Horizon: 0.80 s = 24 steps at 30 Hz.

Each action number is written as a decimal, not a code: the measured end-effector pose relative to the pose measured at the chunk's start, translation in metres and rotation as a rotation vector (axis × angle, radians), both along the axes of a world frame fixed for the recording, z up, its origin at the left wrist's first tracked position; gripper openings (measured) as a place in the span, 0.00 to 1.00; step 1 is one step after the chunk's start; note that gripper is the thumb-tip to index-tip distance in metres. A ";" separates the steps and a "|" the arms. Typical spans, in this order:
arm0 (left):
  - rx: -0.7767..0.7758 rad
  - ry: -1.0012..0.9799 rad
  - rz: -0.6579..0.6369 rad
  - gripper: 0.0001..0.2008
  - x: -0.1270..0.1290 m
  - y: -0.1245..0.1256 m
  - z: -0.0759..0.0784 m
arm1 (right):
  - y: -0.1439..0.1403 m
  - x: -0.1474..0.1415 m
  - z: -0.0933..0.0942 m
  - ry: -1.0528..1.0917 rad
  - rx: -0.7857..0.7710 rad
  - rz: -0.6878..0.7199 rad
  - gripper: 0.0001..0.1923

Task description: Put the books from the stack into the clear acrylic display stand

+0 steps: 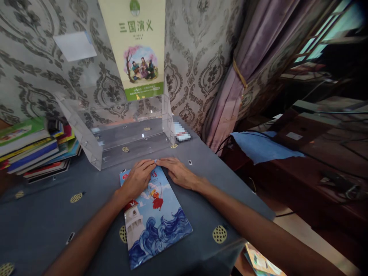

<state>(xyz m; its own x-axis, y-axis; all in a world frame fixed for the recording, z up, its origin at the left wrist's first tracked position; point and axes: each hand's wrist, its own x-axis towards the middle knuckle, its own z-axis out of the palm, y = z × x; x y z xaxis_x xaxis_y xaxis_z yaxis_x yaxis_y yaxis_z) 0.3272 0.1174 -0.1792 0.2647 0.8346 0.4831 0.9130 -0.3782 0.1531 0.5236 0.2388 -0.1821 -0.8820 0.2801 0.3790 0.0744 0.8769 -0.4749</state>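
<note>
Hands, left hand (139,177) and right hand (178,172), press flat on picture book (155,214).

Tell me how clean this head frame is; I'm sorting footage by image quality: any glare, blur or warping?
Head view: dim, warm light; small glare spots on the clear stand; a pixelated patch right of it; edges bow with wide-angle distortion; window top right blown out; both hands and the book fairly sharp.

The green book (137,46) standing upright in the clear acrylic stand (115,134) bears the title 三国演义 across its cover, while print on the other books stays too small or covered to read.
</note>
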 end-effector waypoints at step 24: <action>-0.002 0.099 0.005 0.17 -0.002 -0.001 0.001 | -0.026 0.026 -0.002 -0.095 0.101 0.013 0.30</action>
<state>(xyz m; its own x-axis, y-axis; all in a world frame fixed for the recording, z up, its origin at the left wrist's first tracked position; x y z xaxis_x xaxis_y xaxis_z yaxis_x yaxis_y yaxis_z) 0.3247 0.1168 -0.1780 0.3065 0.8369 0.4535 0.9257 -0.3731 0.0630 0.5501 0.2129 -0.1842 -0.9186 0.2333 0.3189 0.1034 0.9209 -0.3758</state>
